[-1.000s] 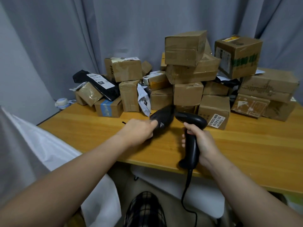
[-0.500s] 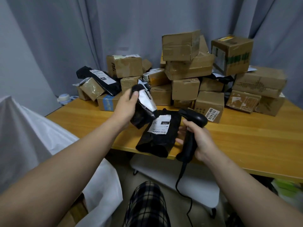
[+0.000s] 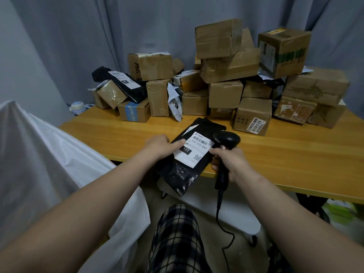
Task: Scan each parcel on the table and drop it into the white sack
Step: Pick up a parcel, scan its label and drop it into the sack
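A black mailer parcel (image 3: 204, 126) lies flat at the near edge of the table (image 3: 295, 160), its near end hanging over that edge and its white label (image 3: 194, 149) face up; the left hand (image 3: 158, 145) presses on the parcel's left side, forefinger stretched straight onto the label's edge, the other fingers too hidden to tell; the right hand (image 3: 230, 161) has its fingers clamped round the handle of the black scanner (image 3: 227, 139), whose head sits just right of the label, close over the parcel; whether it is reading cannot be told. This parcel appears to be at the scanning step and is not yet dropped; the white sack (image 3: 49, 164) rises at the near left, beside the left forearm, its inside hidden, so how many are done cannot be judged. Much is plainly left: a heap of cardboard boxes (image 3: 225, 93) and a dark pouch (image 3: 122, 81) crowd the far side of the table from left to right.
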`<control>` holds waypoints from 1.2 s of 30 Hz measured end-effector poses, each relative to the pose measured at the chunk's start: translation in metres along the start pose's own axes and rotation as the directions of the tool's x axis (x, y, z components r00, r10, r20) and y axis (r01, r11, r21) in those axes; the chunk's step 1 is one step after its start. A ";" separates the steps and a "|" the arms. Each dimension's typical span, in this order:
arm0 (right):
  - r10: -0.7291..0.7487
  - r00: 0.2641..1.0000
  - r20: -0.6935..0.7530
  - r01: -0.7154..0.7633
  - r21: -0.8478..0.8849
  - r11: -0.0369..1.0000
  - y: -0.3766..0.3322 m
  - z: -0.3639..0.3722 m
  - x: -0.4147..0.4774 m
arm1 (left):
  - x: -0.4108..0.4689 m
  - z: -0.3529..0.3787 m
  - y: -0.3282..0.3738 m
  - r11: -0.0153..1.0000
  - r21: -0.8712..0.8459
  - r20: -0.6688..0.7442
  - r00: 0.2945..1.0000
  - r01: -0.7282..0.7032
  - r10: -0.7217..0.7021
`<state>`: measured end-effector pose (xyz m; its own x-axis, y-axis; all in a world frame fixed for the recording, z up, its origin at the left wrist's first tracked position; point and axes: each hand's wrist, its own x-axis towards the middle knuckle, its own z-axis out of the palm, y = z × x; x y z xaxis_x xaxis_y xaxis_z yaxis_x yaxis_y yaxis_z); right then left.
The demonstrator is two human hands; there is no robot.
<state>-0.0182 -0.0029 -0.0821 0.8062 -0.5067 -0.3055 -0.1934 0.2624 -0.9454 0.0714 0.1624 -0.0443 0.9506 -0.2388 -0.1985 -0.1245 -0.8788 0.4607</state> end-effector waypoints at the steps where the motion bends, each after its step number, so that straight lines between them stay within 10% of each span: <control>1: -0.009 1.000 -0.003 0.009 -0.005 1.000 0.001 0.003 0.001 | 0.008 0.000 0.005 0.992 0.124 -0.059 0.998 -0.024 0.032; 9: -0.040 0.998 -0.046 0.044 0.070 0.997 0.012 -0.004 0.005 | 0.033 0.010 0.046 0.916 -0.395 0.117 0.985 -0.068 0.124; 17: -0.251 0.968 0.009 0.249 0.112 0.962 0.013 -0.022 -0.018 | 0.022 0.003 0.047 0.493 -0.859 -0.046 0.980 -0.137 0.192; 23: -0.534 0.844 0.061 0.533 0.021 0.846 -0.010 -0.024 -0.047 | 0.003 -0.010 0.037 0.157 -0.947 -0.252 0.953 -0.279 0.170; 36: -0.627 0.767 0.132 0.636 -0.284 0.718 0.007 -0.013 -0.063 | -0.020 -0.010 0.035 -0.002 -0.992 -0.124 0.983 -0.125 0.135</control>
<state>-0.0775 0.0202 -0.0708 0.8141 -0.4446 0.3735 0.2147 -0.3672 -0.9050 0.0508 0.1405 -0.0160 0.9530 -0.3019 -0.0259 0.1640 0.4418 0.8820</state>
